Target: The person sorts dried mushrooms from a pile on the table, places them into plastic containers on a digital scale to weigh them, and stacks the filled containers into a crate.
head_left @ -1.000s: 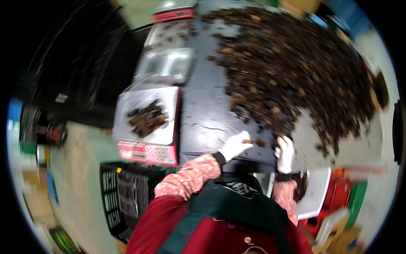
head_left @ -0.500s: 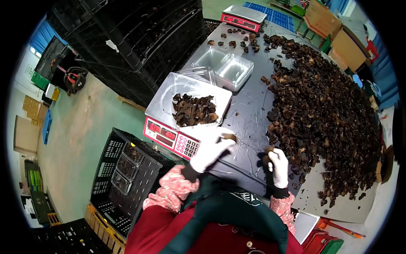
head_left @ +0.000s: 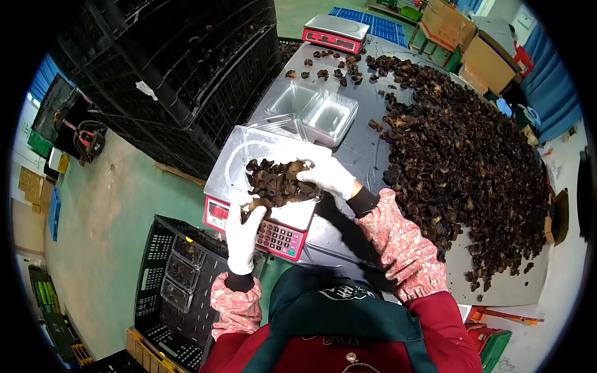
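A clear plastic box of dark wood ear mushrooms [head_left: 277,181] sits on the pan of the red-sided weighing scale [head_left: 283,239]. At the box's near edge, my left hand [head_left: 241,239], in a white glove, pinches a brown wood ear mushroom [head_left: 260,204] between thumb and fingers. My gloved right hand [head_left: 331,175] reaches over the box's right side, with its fingers closed on another mushroom piece [head_left: 295,168] at the top of the pile. The scale's red display is partly covered by my left hand.
Open clear plastic boxes [head_left: 329,118] stand behind the scale. A large heap of wood ears [head_left: 466,161] spreads over the table's right side. A second scale [head_left: 336,32] is at the far end. Stacked black crates [head_left: 168,74] rise at left; a black crate [head_left: 180,273] with filled boxes is below.
My right hand has crossed from beside the heap to the box on the scale. My left hand has moved left to the box's near edge, and both hold mushroom pieces.
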The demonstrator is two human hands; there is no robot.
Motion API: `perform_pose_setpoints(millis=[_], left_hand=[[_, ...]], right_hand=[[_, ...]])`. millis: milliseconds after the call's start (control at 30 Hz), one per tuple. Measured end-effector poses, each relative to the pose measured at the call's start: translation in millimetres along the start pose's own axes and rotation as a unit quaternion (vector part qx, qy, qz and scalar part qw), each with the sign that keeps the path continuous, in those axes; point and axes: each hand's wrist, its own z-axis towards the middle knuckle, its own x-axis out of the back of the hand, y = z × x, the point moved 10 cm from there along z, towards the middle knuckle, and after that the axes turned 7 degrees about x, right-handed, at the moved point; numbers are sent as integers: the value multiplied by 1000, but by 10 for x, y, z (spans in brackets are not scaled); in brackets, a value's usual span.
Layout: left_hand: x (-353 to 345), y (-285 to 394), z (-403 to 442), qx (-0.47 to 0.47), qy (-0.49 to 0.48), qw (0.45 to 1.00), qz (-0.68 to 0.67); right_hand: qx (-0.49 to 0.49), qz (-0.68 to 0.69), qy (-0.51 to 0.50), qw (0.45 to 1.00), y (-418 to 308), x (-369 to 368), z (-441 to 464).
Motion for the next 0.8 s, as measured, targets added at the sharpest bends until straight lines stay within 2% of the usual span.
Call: perform_pose_setpoints(millis=[33,100,167,200,267,367,400,433,500,533,567,633,700,767,800], left_hand=[[-29,-70,-56,37,-5,999,-24],[-193,-133,-180,92,-59,990,-90],[-412,-220,-293,104,-105,984,-98],[-599,-247,-370,123,-158,974,-106],[-992,-266,-559,166,-254,944,-131],[-1504,-356,-796,201,-336,904,-174],[-1587,-335,-827,205,-345,903,-156],[-1643,-296,-853,202,-350,902,-154],[-1601,-234,-817,179,-304,925,-138],[-1576,-176,-751,100,-290,947,-99],[-1541,-205,-765,97,-292,947,-94],[-1458,-231,-793,172,-284,937,-109],[-1377,-337,-814,166,-266,942,-124],[-1331,-371,-854,170,-267,938,-144],[-1303,-392,-857,164,-263,940,-139]], right_hand=[[36,1,-12,999,-92,-15,19],[-95,200,10,975,-59,191,-167],[-209,276,14,938,-164,335,-369],[-265,310,23,913,-228,412,-483],[-240,360,100,896,-247,496,-640],[-208,388,73,895,-254,475,-787],[-186,390,114,895,-254,482,-770],[-189,391,105,894,-227,429,-720],[-124,365,93,918,-335,358,-457],[-129,379,59,915,-325,247,-340],[-135,393,25,909,-286,140,-227],[-176,286,-63,940,-194,-19,-88],[-158,217,-74,960,-207,-30,-18],[-63,94,12,993,-66,122,65],[-171,163,21,971,-156,244,-69]])
